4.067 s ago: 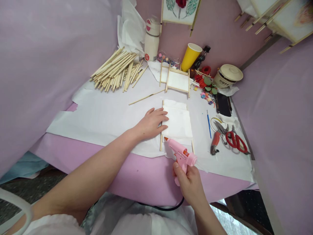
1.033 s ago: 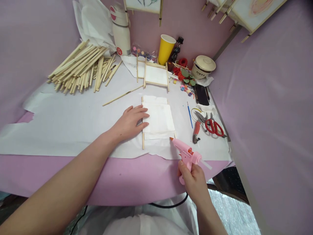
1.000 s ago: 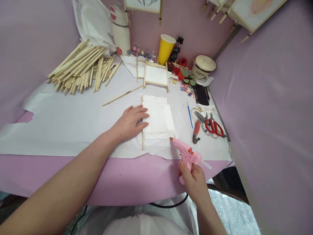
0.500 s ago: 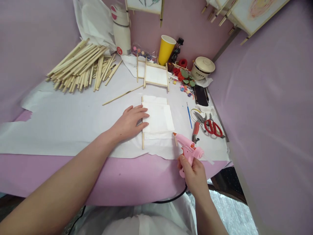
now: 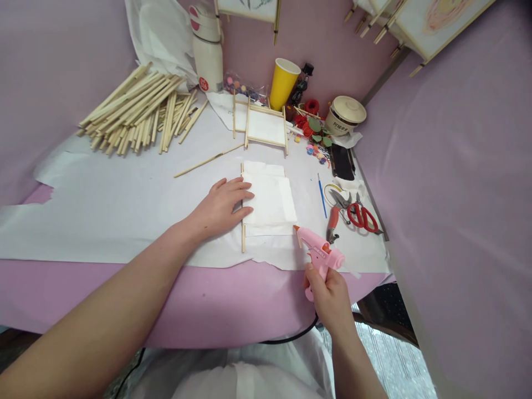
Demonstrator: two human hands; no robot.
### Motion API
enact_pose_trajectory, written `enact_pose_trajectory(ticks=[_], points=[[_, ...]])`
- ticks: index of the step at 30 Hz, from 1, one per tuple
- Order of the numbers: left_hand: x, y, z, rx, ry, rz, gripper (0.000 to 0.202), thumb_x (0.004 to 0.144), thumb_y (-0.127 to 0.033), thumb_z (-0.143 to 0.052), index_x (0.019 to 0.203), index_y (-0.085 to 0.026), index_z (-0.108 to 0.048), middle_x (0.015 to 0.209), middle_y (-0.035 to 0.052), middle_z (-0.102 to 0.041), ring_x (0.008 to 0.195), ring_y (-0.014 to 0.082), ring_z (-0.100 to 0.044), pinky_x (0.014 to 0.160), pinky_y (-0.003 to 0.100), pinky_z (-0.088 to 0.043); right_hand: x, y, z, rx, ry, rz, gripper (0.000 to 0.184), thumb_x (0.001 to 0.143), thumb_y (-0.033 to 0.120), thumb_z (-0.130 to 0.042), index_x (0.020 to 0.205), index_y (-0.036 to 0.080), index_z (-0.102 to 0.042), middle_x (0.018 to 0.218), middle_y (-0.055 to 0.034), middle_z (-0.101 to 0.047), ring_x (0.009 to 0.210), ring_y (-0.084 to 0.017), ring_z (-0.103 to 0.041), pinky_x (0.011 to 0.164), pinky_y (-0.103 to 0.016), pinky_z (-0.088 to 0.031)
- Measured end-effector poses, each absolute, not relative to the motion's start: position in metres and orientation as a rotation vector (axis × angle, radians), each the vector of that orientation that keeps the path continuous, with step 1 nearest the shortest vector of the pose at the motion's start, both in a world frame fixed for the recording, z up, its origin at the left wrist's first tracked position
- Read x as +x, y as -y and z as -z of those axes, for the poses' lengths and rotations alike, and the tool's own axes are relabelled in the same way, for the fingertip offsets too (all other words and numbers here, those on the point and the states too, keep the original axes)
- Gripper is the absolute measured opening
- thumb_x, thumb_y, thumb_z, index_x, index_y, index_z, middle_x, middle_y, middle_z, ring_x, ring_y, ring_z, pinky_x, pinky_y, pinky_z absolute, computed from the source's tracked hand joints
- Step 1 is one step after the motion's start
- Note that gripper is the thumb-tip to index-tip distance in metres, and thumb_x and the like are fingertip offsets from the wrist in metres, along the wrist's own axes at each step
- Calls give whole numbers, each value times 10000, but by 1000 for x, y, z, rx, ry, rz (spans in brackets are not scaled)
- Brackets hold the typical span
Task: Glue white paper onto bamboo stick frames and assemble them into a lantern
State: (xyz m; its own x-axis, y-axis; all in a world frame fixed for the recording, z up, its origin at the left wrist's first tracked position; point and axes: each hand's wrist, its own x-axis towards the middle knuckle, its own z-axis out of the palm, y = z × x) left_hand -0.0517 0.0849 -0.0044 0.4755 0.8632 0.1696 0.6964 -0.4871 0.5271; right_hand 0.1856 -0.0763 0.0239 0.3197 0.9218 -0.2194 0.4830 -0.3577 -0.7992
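My left hand (image 5: 226, 206) lies flat with fingers spread, its fingertips on the left edge of a white paper panel (image 5: 268, 199). A thin wooden stick (image 5: 243, 238) runs along that left edge and sticks out below the paper. In my right hand (image 5: 330, 291) is a pink hot glue gun (image 5: 319, 249), gripped by its handle. Its orange nozzle tip is at the panel's lower right corner, by the end of another stick (image 5: 299, 239); whether it touches I cannot tell. A black cord hangs below my right hand.
A heap of wooden sticks (image 5: 133, 113) lies at the back left, with one loose stick (image 5: 208, 160) nearer. Behind the panel stands a wooden frame (image 5: 266, 126) with a yellow cup (image 5: 284, 86). Pruning shears (image 5: 333, 219), red-handled scissors (image 5: 362, 216) and a blue brush (image 5: 322, 197) lie right.
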Motion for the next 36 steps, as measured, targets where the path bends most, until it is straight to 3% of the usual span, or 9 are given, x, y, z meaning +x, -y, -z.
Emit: enact_pose_trajectory(ticks=[28, 36], points=[[-52, -85, 4, 2348, -1304, -578, 359, 898, -401, -495, 1188, -242, -636, 1409, 53, -538, 1409, 272, -363, 1185, 521, -205, 194, 96, -24, -2073, 1239, -967, 506, 853, 592, -501, 537, 197, -479, 466, -8, -496, 467, -147, -464, 471, -262, -327], [-51, -84, 5, 2335, -1303, -586, 360, 888, -403, -511, 1185, -244, -640, 1403, 51, -544, 1404, 282, -370, 1185, 527, -207, 185, 99, -34, -1923, 1284, -962, 415, 899, 514, -476, 646, 189, -524, 549, 7, -511, 528, -141, -471, 512, -248, -355]])
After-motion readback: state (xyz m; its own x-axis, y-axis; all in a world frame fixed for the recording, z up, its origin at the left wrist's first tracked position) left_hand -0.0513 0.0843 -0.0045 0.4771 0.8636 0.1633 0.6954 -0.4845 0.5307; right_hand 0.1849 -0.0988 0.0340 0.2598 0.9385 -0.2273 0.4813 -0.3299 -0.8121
